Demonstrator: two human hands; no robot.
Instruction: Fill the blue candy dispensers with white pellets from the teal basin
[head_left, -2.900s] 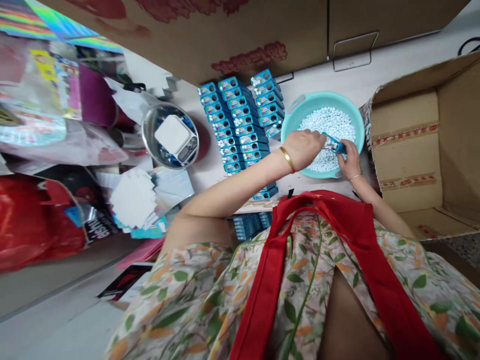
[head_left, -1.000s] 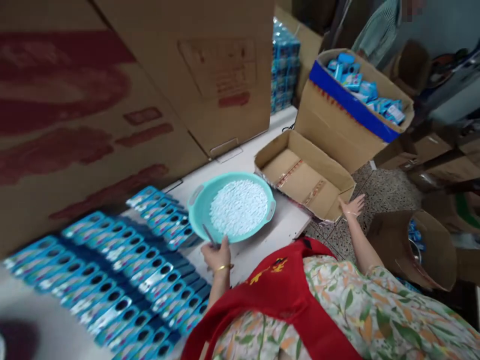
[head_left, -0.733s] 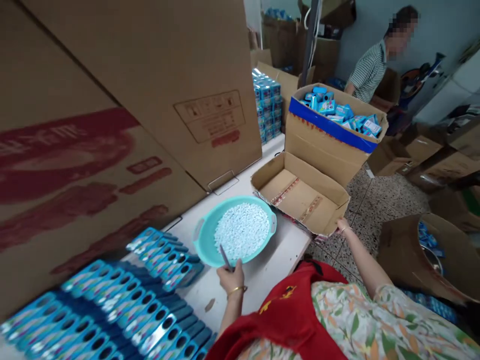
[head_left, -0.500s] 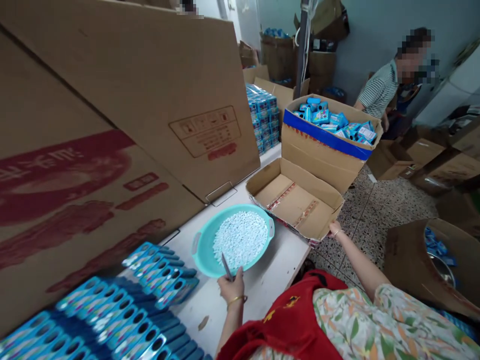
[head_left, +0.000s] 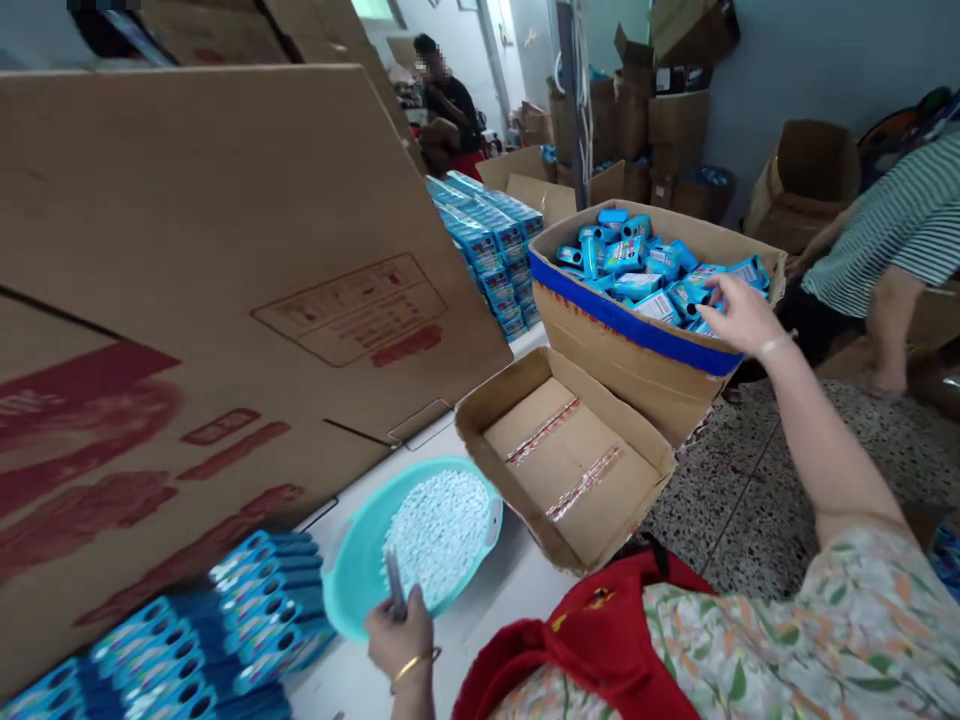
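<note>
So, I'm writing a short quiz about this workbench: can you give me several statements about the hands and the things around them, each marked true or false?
1. The left hand holds a thin grey tool. True.
2. The white pellets lie in the shallow cardboard box. False: they are in the turquoise basin.
3. The right hand is at the blue packs in the blue-banded carton. True.
4. The shallow cardboard box sits between the basin and the carton. True.
5. A striped shirt shows at the picture's left edge. False: it is at the right edge.
</note>
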